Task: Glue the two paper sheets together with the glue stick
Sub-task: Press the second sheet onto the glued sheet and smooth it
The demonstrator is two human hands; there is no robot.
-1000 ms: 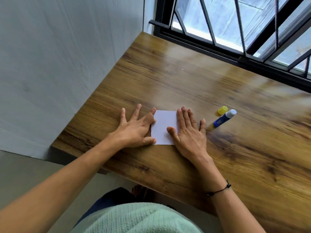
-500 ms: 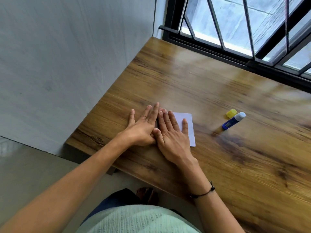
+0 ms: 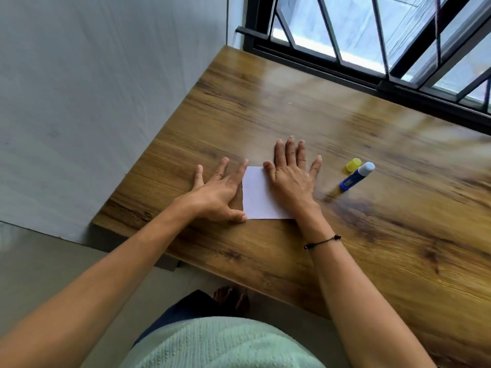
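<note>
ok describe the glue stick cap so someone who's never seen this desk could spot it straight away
On the wooden desk under the barred window, look right of the right hand to the blue glue stick lying on its side. The cap sits just beyond its white tip: small, rounded, and the only yellow thing there.

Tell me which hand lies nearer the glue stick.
The right hand, flat on the paper; the glue stick lies on its side beyond it.

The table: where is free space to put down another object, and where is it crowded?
The table is bare between the fingertips and the window frame, and along the near edge right of the right forearm. Crowded: the paper under the left hand and right hand, then the glue stick and yellow cap.
</note>
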